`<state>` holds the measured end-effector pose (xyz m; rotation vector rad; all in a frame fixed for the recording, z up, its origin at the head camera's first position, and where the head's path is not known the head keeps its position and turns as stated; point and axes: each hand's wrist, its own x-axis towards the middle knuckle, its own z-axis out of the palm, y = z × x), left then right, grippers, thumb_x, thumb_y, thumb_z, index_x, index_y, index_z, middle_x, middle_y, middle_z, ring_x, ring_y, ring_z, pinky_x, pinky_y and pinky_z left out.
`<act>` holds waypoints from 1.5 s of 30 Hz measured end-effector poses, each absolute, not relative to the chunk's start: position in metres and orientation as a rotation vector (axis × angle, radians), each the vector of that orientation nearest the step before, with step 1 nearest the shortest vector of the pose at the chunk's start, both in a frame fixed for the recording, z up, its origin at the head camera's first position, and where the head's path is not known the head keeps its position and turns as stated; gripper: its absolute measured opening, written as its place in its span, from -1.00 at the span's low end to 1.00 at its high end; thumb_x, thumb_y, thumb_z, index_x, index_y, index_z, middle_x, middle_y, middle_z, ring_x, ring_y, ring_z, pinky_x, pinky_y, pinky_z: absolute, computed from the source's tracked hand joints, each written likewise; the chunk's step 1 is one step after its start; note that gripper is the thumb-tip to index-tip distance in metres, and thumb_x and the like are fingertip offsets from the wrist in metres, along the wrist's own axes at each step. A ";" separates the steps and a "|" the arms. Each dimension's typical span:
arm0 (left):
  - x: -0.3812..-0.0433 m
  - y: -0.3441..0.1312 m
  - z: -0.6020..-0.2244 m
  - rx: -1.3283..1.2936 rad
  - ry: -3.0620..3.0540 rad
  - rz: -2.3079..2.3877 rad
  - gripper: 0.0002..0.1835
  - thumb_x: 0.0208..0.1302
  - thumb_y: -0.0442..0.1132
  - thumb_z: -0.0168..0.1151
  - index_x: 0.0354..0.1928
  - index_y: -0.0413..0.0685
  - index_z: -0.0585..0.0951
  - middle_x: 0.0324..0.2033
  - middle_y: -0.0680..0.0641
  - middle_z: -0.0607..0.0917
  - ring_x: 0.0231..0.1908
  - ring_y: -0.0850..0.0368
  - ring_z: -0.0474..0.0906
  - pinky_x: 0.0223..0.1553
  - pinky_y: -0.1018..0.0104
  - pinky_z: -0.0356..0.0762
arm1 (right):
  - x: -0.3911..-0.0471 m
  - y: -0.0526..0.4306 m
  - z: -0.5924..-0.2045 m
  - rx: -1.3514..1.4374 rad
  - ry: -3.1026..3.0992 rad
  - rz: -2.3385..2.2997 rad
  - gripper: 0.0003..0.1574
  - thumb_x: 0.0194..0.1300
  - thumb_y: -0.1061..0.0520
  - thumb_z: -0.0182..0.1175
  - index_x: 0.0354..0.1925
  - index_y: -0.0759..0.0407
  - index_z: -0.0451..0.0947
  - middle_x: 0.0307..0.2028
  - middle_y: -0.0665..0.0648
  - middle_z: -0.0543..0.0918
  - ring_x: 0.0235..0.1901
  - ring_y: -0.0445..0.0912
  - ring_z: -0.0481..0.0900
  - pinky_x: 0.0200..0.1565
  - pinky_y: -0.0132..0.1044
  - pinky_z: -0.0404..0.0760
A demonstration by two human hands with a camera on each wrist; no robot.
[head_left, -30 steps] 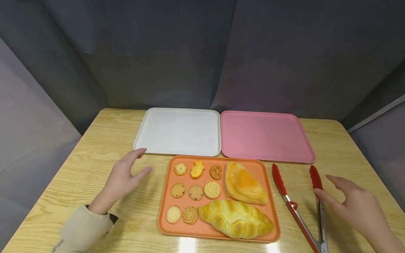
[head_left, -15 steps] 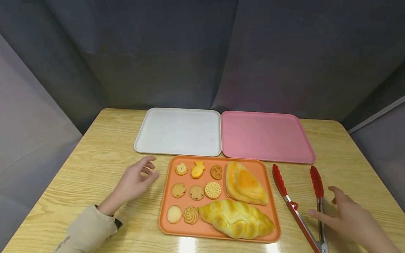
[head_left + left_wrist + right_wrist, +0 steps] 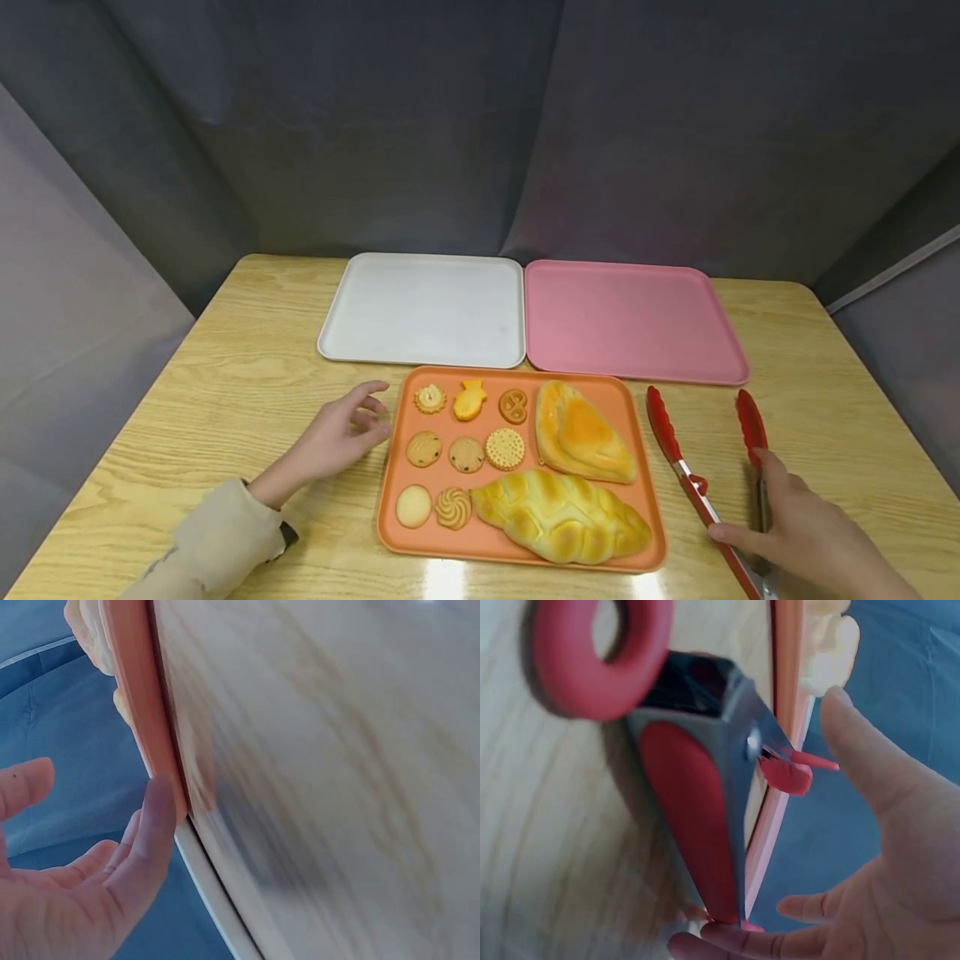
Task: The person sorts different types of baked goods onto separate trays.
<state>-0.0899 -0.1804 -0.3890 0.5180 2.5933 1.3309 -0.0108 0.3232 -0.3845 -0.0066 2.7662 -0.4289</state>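
In the head view my left hand (image 3: 341, 437) is by the left edge of the orange tray (image 3: 442, 543), its fingers loosely bent and holding nothing. The left wrist view has a fingertip at the rim of this tray (image 3: 139, 690); contact is hard to tell. My right hand (image 3: 806, 529) reaches over the red-and-silver tongs (image 3: 697, 500), which lie spread apart on the table. In the right wrist view its thumb is held away from the tongs (image 3: 690, 817), with fingertips beside their far end. On the tray lie several cookies (image 3: 505, 450), a triangular pastry (image 3: 583, 433) and a braided bread (image 3: 562, 521).
Behind the orange tray, a white tray (image 3: 423, 308) and a pink tray (image 3: 633, 321) lie side by side, with nothing on them. The wooden table (image 3: 225, 375) ends at dark curtains (image 3: 390, 125) at the back and pale panels at the sides.
My left hand has moved right, closer to the orange tray. The right hand has come down and left over the tongs, its thumb now across toward their left arm. The trays and food stay put.
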 end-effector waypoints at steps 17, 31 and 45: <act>-0.092 -0.173 -0.396 0.284 2.266 1.427 -0.36 0.24 -0.30 0.14 0.30 -0.27 0.14 -0.12 -0.29 0.42 -0.54 0.01 0.50 -0.54 0.19 0.60 | -0.013 0.314 -0.389 0.087 2.719 -0.343 0.47 -0.19 -0.49 0.25 0.23 0.49 -0.16 -0.27 0.55 0.35 -0.60 0.04 0.44 -0.59 -0.02 0.50; -0.094 -0.173 -0.394 0.330 2.220 1.425 -0.34 0.25 -0.30 0.13 0.30 -0.38 0.10 -0.22 -0.23 0.44 -0.56 0.04 0.50 -0.57 0.17 0.60 | -0.011 0.344 -0.397 0.128 2.645 -0.336 0.67 -0.28 -0.49 0.29 0.28 0.52 -0.40 0.00 0.75 0.12 -0.35 0.28 0.51 -0.47 0.11 0.53; -0.098 -0.169 -0.394 0.221 2.152 1.405 -0.32 0.21 -0.39 0.14 0.30 -0.42 0.08 -0.38 -0.17 0.49 -0.62 0.06 0.50 -0.61 0.13 0.59 | -0.012 0.341 -0.395 0.198 2.670 -0.329 0.18 -0.18 -0.48 0.24 -0.23 0.60 0.18 -0.54 0.14 0.33 -0.53 0.00 0.39 -0.52 -0.12 0.43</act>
